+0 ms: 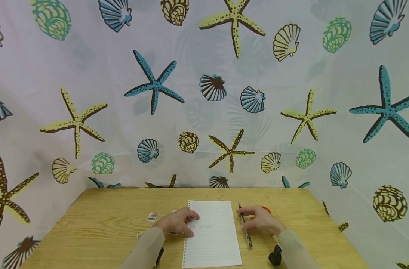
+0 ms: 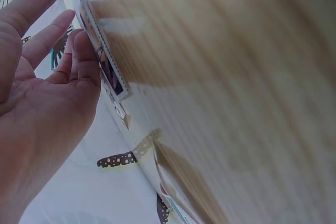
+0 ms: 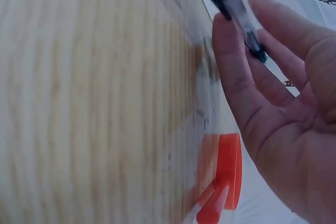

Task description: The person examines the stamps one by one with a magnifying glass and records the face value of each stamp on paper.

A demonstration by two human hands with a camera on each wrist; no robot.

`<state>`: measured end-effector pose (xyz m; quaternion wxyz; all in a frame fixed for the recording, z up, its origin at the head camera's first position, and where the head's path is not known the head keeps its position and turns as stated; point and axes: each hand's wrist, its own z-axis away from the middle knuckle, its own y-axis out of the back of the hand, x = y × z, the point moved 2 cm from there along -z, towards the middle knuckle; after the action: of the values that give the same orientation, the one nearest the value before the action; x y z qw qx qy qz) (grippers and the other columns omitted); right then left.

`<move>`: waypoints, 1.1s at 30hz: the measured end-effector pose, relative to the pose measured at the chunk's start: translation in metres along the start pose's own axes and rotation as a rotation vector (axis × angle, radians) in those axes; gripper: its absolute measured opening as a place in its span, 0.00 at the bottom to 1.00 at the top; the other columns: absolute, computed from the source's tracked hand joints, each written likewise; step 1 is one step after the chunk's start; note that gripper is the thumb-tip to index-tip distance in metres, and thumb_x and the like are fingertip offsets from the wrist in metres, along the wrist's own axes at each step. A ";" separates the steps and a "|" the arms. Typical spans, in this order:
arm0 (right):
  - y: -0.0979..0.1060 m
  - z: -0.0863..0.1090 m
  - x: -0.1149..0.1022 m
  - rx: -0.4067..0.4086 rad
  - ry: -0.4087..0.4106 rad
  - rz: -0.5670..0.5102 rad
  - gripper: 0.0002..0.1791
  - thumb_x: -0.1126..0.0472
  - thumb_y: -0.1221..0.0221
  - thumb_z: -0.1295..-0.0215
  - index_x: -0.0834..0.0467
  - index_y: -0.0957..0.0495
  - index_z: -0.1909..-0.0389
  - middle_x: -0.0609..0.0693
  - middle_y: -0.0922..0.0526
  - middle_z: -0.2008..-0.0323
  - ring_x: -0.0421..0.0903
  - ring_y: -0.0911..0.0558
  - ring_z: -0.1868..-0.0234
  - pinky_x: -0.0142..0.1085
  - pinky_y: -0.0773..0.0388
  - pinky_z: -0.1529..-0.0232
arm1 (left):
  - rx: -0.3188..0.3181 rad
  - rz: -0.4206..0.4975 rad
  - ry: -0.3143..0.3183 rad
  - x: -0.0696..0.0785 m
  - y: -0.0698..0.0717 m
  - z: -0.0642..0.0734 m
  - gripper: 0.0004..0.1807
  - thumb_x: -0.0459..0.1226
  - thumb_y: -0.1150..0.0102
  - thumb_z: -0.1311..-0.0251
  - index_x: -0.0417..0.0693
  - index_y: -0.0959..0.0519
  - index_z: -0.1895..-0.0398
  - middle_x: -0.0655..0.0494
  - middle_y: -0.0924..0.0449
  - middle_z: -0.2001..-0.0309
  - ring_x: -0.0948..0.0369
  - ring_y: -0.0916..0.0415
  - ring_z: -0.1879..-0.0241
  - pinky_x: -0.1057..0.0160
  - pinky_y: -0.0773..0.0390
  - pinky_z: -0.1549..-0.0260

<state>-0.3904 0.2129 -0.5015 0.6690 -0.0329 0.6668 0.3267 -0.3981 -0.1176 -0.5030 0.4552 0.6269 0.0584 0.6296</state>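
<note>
A sheet of lined paper (image 1: 212,243) with punched holes down its left edge lies on the wooden table, bearing a short line of faint writing. Across its left edge rests my left hand (image 1: 177,222), fingers spread and lightly bent. Beside and under that hand lie several small stamps (image 1: 152,217); one stamp (image 2: 107,56) shows a perforated edge in the left wrist view. To the right of the paper, my right hand (image 1: 260,219) holds a dark and clear pen (image 1: 247,238) at its fingertips. The right wrist view shows the pen (image 3: 244,22) against the fingers.
A red round thing with a handle (image 3: 227,171) stands near my right hand, mostly hidden in the head view. The table (image 1: 100,228) ends at a white curtain (image 1: 191,119) printed with starfish and shells, which also runs along both sides.
</note>
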 end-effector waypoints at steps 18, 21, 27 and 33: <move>0.004 0.002 0.000 -0.048 -0.012 0.142 0.36 0.66 0.34 0.39 0.58 0.34 0.29 0.64 0.35 0.30 0.45 0.18 0.56 0.37 0.19 0.58 | 0.014 -0.025 -0.001 -0.002 -0.001 -0.002 0.29 0.31 0.25 0.53 0.48 0.20 0.44 0.53 0.27 0.50 0.55 0.31 0.50 0.46 0.31 0.42; 0.005 0.002 0.001 -0.048 -0.003 0.153 0.36 0.67 0.34 0.39 0.59 0.35 0.29 0.63 0.35 0.30 0.45 0.17 0.55 0.37 0.19 0.57 | 0.009 -0.016 0.007 -0.001 0.000 -0.001 0.29 0.31 0.25 0.53 0.48 0.21 0.43 0.52 0.26 0.49 0.54 0.30 0.49 0.46 0.31 0.41; 0.004 0.003 0.003 -0.005 0.003 0.120 0.36 0.68 0.34 0.40 0.62 0.34 0.30 0.65 0.33 0.31 0.44 0.16 0.58 0.35 0.19 0.60 | -0.006 0.001 0.007 -0.001 -0.001 0.000 0.29 0.31 0.26 0.51 0.47 0.21 0.43 0.52 0.26 0.48 0.54 0.30 0.48 0.45 0.31 0.41; 0.004 0.002 0.006 0.014 0.017 0.090 0.33 0.66 0.33 0.41 0.63 0.30 0.34 0.63 0.28 0.35 0.43 0.18 0.59 0.35 0.20 0.63 | 0.000 -0.018 0.013 -0.001 0.000 -0.001 0.29 0.31 0.26 0.52 0.49 0.21 0.43 0.53 0.26 0.48 0.54 0.30 0.48 0.46 0.31 0.40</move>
<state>-0.3916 0.2192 -0.5048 0.6480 -0.0009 0.6756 0.3516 -0.3991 -0.1178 -0.5044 0.4605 0.6223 0.0669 0.6295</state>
